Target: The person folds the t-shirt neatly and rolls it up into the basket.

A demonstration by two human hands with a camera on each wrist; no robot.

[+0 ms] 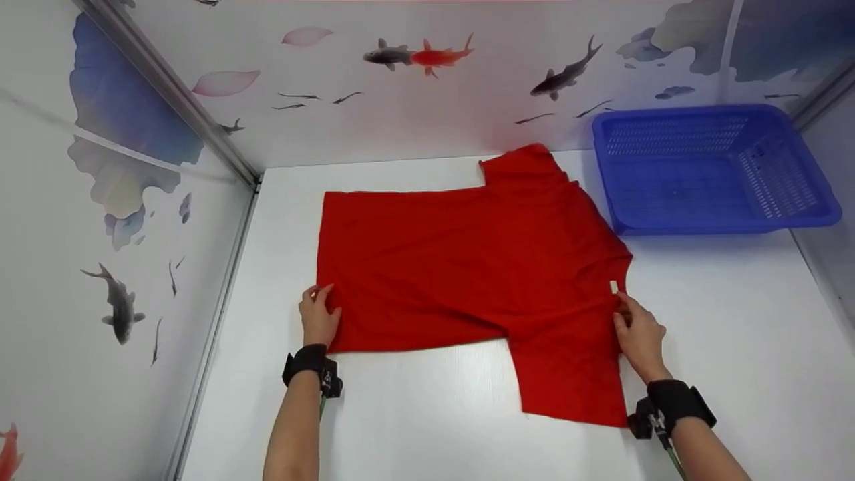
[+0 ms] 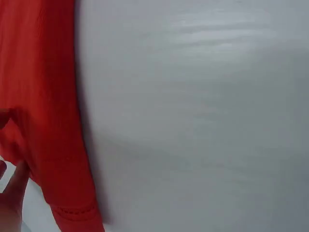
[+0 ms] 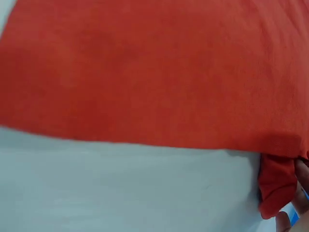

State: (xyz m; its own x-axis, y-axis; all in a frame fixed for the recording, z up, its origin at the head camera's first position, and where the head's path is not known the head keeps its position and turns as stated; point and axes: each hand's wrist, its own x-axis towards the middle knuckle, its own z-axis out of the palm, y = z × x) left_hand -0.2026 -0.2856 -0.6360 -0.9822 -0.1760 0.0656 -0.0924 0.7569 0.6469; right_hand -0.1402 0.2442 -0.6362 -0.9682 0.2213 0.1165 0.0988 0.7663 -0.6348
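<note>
A red short-sleeved T-shirt lies spread on the white table, hem to the left and neck to the right. One sleeve points to the far side and the other toward the near side. At the near hem corner, my left hand pinches the cloth; the left wrist view shows its fingers on a raised fold. My right hand grips the neck-side edge by the near shoulder, just below a small white label. Bunched red cloth shows beside its fingers in the right wrist view.
A blue plastic basket with slotted walls stands at the back right, close to the shirt's far shoulder. Walls printed with fish border the white table at the back and left. Each wrist wears a black strap with a camera.
</note>
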